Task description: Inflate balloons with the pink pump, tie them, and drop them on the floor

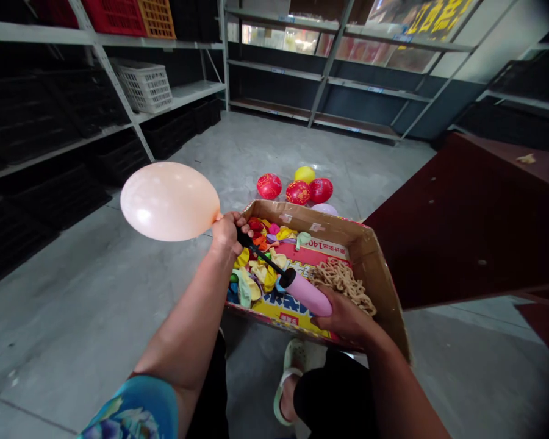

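Observation:
A peach balloon (169, 201), large and inflated, stretches out to the left of my left hand (229, 233). Those fingers are closed round its neck and the black end of a hand pump. My right hand (345, 314) is wrapped round the far end of the pink balloon pump (308, 294), whose black rod shows between my two hands. Beneath the pump is a cardboard box (379, 262). Uninflated balloons (256, 268) in many colours lie in its left part, and a heap of beige cord (343, 283) lies on the right.
Beyond the box, several inflated balloons (297, 192), red and yellow, rest on the grey floor. Metal shelves (324, 79) line the back, and a white basket (146, 85) sits on the left rack. A dark red board-like piece (476, 225) stands at the right.

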### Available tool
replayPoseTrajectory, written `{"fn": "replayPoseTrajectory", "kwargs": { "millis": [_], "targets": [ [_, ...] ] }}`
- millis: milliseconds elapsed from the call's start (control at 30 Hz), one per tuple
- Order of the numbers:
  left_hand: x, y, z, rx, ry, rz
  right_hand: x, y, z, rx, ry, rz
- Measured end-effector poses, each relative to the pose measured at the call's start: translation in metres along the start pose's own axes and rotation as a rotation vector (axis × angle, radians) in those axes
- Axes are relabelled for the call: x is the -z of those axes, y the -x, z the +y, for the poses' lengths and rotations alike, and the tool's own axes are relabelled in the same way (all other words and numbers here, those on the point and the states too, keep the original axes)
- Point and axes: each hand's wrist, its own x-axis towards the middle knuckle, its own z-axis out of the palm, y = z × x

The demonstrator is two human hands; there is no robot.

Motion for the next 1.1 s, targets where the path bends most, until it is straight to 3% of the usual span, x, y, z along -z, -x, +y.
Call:
{"fn": "replayPoseTrajectory", "kwargs": {
  "millis": [200, 467, 700, 867, 1100],
  "targets": [
    [-0.005, 0.003, -0.016, 0.015, -0.036, 0.003, -0.005, -0.005, -0.014, 0.015, -0.036, -0.003],
    [-0.022, 0.024, -0.043, 0.099, -0.082, -0.027, -0.018, -0.02, -0.033, 0.034, -0.029, 0.119],
    [-0.01, 0.011, -0.022, 0.015, -0.047, -0.035, -0.006, -0.012, -0.025, 0.057, -0.132, -0.014],
    [0.001, 0.003, -0.006, -0.05, -0.037, -0.013, 0.0, -0.001, -0.005, 0.005, -0.044, -0.028],
    [-0.008, 0.01, -0.021, 0.02, -0.05, -0.019, -0.007, -0.005, -0.012, 0.014, -0.017, -0.014]
  ]
}}
